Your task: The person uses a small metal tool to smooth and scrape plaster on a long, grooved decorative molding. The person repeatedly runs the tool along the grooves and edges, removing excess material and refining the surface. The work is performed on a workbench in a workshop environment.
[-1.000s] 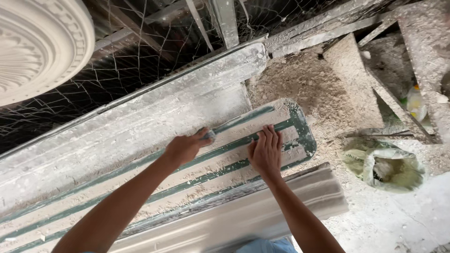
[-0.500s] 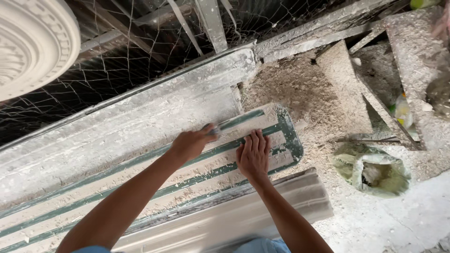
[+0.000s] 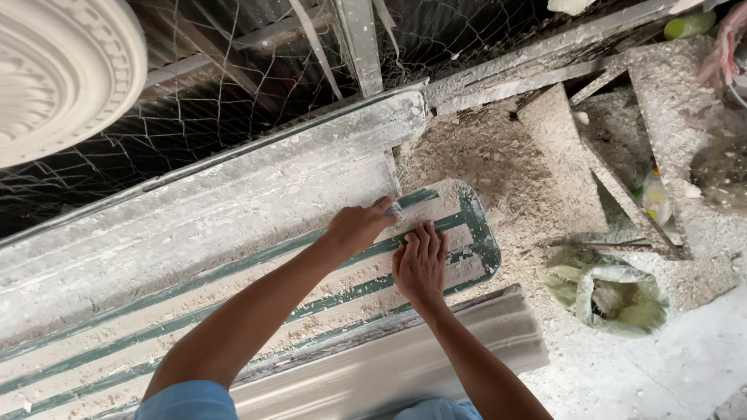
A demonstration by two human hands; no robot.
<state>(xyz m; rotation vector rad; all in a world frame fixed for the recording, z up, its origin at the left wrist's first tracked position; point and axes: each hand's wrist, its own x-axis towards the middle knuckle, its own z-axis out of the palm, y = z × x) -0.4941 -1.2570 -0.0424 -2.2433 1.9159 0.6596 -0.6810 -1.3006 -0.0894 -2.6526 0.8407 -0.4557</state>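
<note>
Plaster-caked mould point(image 3: 233, 303): your left hand point(image 3: 356, 228) grips a small tool point(image 3: 391, 208); right hand point(image 3: 420, 264) lies flat, open, just beside it.

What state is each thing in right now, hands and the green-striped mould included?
Left hand: closed around a small tool at the mould's end.
Right hand: flat, fingers spread, pressing on the mould.
Green-striped mould: lying flat, dusted with plaster crumbs.
Grey moulding strip: lying beside the mould, nearer the person.
Round ceiling rosette: propped against wire mesh.
Green bag: open, crumpled.
</note>
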